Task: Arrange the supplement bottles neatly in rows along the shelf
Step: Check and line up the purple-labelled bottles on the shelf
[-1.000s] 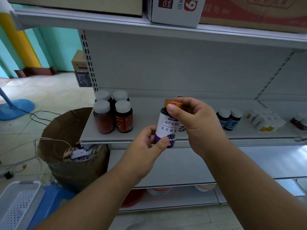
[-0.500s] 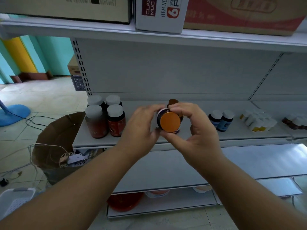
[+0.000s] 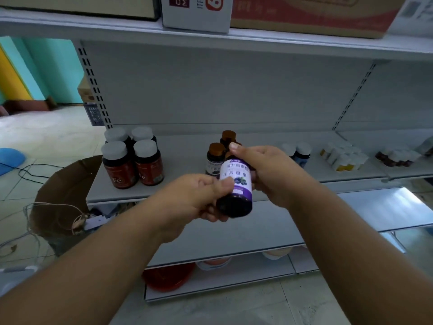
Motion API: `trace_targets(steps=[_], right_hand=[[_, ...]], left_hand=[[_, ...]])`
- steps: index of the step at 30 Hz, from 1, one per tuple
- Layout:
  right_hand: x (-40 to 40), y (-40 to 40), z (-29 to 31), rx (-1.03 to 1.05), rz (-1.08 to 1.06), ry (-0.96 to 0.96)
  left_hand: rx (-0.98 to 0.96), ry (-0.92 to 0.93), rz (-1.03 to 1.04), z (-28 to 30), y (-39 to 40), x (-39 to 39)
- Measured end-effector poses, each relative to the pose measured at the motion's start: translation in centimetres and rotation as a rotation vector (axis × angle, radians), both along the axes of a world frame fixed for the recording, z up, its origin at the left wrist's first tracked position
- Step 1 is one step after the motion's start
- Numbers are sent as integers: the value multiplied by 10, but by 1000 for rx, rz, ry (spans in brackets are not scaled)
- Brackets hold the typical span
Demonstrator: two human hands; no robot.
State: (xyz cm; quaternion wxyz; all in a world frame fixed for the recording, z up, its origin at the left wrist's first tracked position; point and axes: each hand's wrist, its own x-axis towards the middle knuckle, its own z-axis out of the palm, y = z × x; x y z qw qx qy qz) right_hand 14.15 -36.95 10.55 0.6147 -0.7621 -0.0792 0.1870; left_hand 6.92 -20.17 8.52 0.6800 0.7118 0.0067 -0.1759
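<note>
Both hands hold one bottle (image 3: 236, 191) in the air, just in front of the shelf (image 3: 187, 165). The left hand (image 3: 199, 198) pinches the low end, with its thumb on the purple label. The right hand (image 3: 269, 170) curls around the top end, with its thumb over the cap. The bottle tilts, dark bottom toward the camera. Its white and purple label has Chinese writing and a picture of blueberries.

On the shelf behind it stand two brown-cap bottles (image 3: 216, 158), close together. At the left end, near the edge, four red bottles (image 3: 133, 158) with grey caps stand in a square. The two front ones say "Fe".

To the right stand two blue bottles (image 3: 302, 154), then a bunch of small white bottles (image 3: 343, 157), then some small dark ones (image 3: 396, 158).

The shelf is bare between the red bottles and the brown-cap ones.

Up top sits a white box (image 3: 196, 12) with a big "6" and part of "ITEM" on it. Next to it is a red and brown box (image 3: 311, 15); its writing is too blurry to read.
</note>
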Motion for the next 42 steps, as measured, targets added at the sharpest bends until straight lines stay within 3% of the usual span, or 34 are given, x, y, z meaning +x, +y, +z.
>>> trace_targets(steps=[3, 7, 13, 16, 20, 30, 42], right_hand=[[3, 3, -10, 80, -40, 180], [5, 2, -19, 110, -23, 207], [-3, 7, -21, -134, 189, -208], [-15, 34, -27, -268, 365, -427], [-35, 81, -52, -250, 645, -642], [-122, 252, -109, -230, 1098, -713], [-185, 493, -257, -417, 1099, -571]], left_hand=[[-152, 174, 73, 14, -13, -6], [-105, 163, 92, 10, -15, -10], [528, -127, 206, -33, 2, -25], [623, -272, 371, -68, 19, -46], [649, -274, 631, -107, 41, -89], [708, -104, 1023, -174, 146, -220], [850, 276, 1060, -307, 361, -280]])
